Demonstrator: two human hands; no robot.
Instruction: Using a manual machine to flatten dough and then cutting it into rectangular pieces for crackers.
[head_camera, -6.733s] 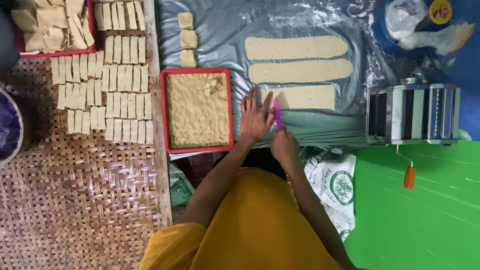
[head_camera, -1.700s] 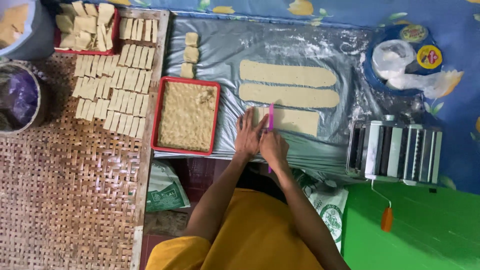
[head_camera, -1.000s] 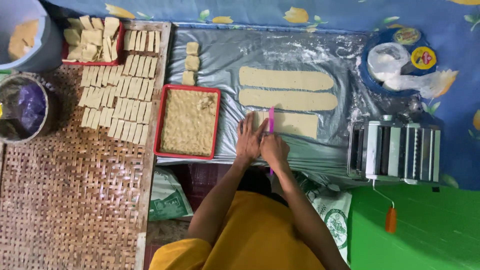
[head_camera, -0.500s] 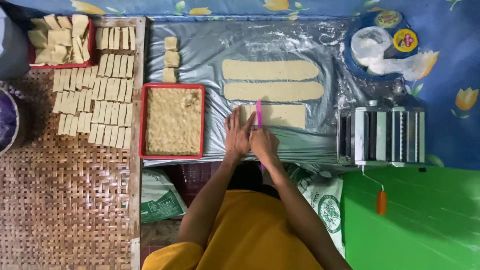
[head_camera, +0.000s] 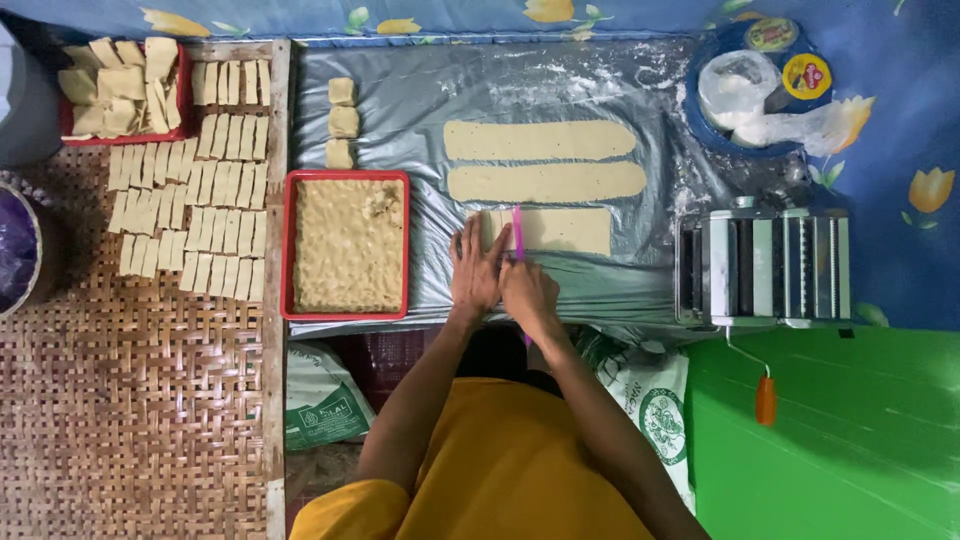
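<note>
Overhead view of a floor-level work area. A grey plastic sheet (head_camera: 420, 110), dusted with flour, is spread over a blue flowered cloth (head_camera: 900, 130). Three long dough strips are laid on the sheet in parallel; the nearest dough strip (head_camera: 560, 230) is being cut. The left hand (head_camera: 476, 268) is laid flat on the near end of this strip, its fingers (head_camera: 470, 235) extended and held close together. The right hand (head_camera: 528, 290) is closed around a pink cutter (head_camera: 518, 232), which is set across the strip just beside the left hand. A red tray (head_camera: 290, 250) filled with a crumbly pale mixture is placed to the left of the hands, with three small dough blocks (head_camera: 342, 122) beyond it. Rows of cut dough rectangles (head_camera: 190, 200) are arranged on a woven mat (head_camera: 130, 420), and a second red tray (head_camera: 180, 120) of larger pieces is seen at the upper left. A metal pasta roller (head_camera: 765, 265) with an orange-handled crank is stood at the right, beside a green surface (head_camera: 850, 440). A blue bowl (head_camera: 705, 125) holding a plastic bag and round lids is placed at the upper right.
</note>
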